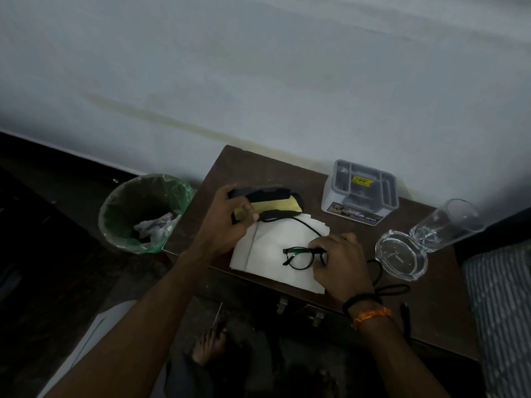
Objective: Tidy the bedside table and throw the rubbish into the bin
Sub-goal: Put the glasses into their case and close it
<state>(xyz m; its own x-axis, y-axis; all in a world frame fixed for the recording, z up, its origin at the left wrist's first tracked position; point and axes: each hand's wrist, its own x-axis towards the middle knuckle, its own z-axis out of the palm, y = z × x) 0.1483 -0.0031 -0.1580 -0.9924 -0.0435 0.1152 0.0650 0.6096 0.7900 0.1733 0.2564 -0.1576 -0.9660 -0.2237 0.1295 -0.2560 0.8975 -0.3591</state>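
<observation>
Head view: left hand [230,222] grips an open glasses case [267,203] at the counter's [431,297] far left; right hand [334,259] pinches the glasses [298,258] on white paper [258,254], just right and nearer, their length running left-right toward the case.

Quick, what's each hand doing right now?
Left hand: grips the open black glasses case.
Right hand: fingers curled on the black glasses, which lie on white paper.
</observation>
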